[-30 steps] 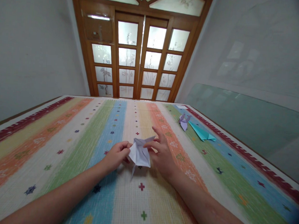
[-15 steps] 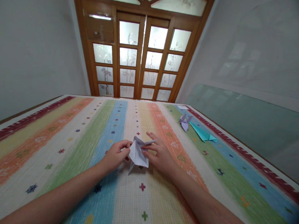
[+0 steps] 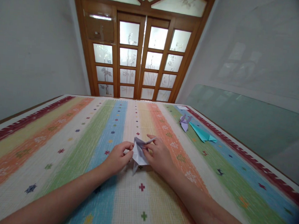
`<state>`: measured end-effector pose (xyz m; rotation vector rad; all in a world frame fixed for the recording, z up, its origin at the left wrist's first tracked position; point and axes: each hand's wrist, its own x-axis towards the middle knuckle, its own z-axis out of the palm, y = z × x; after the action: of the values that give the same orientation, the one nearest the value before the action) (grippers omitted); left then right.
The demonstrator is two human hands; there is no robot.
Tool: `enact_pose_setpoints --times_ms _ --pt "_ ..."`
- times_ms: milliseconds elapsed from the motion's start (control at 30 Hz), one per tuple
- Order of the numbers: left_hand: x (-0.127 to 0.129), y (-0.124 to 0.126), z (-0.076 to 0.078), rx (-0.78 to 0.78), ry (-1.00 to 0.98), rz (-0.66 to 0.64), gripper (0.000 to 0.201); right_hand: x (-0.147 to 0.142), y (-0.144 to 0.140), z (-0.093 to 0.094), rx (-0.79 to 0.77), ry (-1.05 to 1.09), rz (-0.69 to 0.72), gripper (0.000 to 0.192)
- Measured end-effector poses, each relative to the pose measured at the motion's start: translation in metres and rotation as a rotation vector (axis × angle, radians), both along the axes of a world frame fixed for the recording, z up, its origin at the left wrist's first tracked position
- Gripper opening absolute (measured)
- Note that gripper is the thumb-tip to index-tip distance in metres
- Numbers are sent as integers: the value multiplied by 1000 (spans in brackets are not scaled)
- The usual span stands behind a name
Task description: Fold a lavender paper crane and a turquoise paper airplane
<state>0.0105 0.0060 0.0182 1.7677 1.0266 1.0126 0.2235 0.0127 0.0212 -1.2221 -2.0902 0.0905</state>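
Both hands meet at a pale lilac folded paper piece [image 3: 139, 153] on the striped mat [image 3: 68, 144]. Left hand [image 3: 117, 157] pinches its left edge, thumb and fingers closed on it. Right hand [image 3: 158, 156] pinches the upper right flap, whose tip pokes out past the fingers. A narrow point of the paper hangs below, touching the mat. Far right on the mat: small purple folded figure [image 3: 184, 122] just beside a teal folded paper [image 3: 201, 132]. Wooden glazed doors [image 3: 139, 60] behind
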Motion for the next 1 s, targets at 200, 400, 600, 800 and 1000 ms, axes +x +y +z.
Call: enact_pose_setpoints --times_ms 200,400,600,800,1000 --pt "-1 1 -7 -1 17 18 24 1 2 -2 -71 65 55 12" --pt "-5 9 -11 -13 -114 162 24 -2 -4 3 -107 84 185 11" --pt "-4 11 -9 -349 -418 -86 47 -6 -11 9 -184 77 264 12" --pt "-1 7 -8 -644 -702 -301 46 -4 -12 8 -175 89 278 13" --pt "-4 5 -5 -764 -761 -374 53 -4 -16 11 -145 104 269 13"
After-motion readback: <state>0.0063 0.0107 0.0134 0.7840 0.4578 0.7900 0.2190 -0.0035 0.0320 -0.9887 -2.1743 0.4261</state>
